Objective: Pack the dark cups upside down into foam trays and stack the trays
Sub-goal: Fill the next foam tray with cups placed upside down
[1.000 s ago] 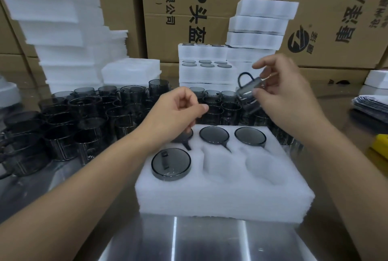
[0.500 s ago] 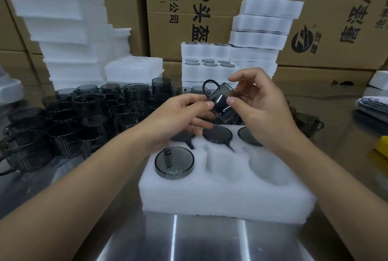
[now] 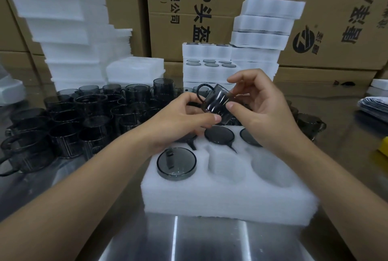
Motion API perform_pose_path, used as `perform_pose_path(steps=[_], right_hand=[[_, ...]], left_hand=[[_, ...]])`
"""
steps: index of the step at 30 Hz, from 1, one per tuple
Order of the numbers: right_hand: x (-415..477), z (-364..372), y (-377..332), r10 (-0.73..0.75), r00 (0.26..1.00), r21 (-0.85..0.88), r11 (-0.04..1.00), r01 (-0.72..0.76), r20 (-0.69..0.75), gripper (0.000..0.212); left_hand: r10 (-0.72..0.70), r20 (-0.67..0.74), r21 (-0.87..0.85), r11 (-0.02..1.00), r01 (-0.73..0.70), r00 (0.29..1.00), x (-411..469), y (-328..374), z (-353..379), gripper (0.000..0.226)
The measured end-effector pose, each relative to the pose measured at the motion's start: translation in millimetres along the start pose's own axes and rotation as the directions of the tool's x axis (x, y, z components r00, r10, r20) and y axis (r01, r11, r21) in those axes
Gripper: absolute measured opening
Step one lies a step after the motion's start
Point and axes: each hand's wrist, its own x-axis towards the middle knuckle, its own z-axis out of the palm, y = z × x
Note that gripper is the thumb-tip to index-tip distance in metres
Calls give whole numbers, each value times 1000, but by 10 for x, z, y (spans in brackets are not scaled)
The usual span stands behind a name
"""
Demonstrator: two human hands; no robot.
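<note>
Far left on the table (image 3: 210,239), crowded wall to wall, loose dark cups (image 3: 84,124) with handles jutting outward; easy to clip with a passing forearm and send toppling. Just right of them, left hand (image 3: 180,122), thumb and curled fingers pinching the lower edge of the held cup (image 3: 216,103). Held tilted in the air, handle up and to the left, above the back row of the foam tray (image 3: 231,199) and touching only fingers. Probably smooth and slick, judging by the gloss: liable to slide out of so light a pinch and land on the seated cups (image 3: 219,134) directly beneath, chipping both. Further right, right hand (image 3: 266,109), pinching the same cup from the other side, thumb on the wall, fingertips behind. Risks a fumble on any uneven release between the two grips. Below and right, two empty pockets (image 3: 270,168) in the near row, likely next to be filled. Calls for rim down and handle lined up with the slot; otherwise sits proud, gouges the soft foam, and keeps the next tray from stacking flat.
</note>
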Motion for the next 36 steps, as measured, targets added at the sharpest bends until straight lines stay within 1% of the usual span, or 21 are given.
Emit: perform_pose_path(steps=[3,5,7,9,11,14,18,20,23,26,30,36], right_hand=[[-5,-17,-15,9,999,-131,991,-13,-31,39],[-1,-40,-12,50,998,-154,986,-56,-42,45],[-1,-51,5,117,993,-167,979,-116,-3,52],[-5,-43,26,172,983,-194,969,-156,70,58],[-13,-25,46,205,970,-199,964,-177,132,65],[-17,-19,65,228,961,-215,958,-192,158,72],[-16,-30,75,176,976,-269,954,-135,132,74],[-20,-32,77,115,986,-340,938,-66,124,74],[-24,-49,74,-2,990,-504,860,74,141,75],[-21,-65,67,-70,982,-606,779,163,174,77],[-35,-51,54,-101,969,-627,746,223,225,79],[-46,-45,36,-95,969,-580,787,212,226,80]], left_hand=[[11,-6,14,1000,-11,1000,12,-25,-16,50],[16,-6,19,1000,-16,1000,17,-31,-16,54],[33,-17,18,999,-33,999,18,-33,-12,58],[53,-36,13,999,-53,998,21,-40,-12,57],[64,-37,17,998,-64,997,23,-49,-14,54],[85,-24,15,996,-85,996,25,-52,-15,52],[83,-44,-38,996,-84,996,26,-33,-4,56],[71,-76,-67,995,-76,995,30,-28,3,52],[47,-118,-126,990,-62,992,30,-23,5,33],[48,-121,-100,993,-60,992,22,-13,15,31],[62,-110,-56,996,-68,992,13,-15,23,36],[44,-121,-87,995,-55,992,32,-20,25,24]])
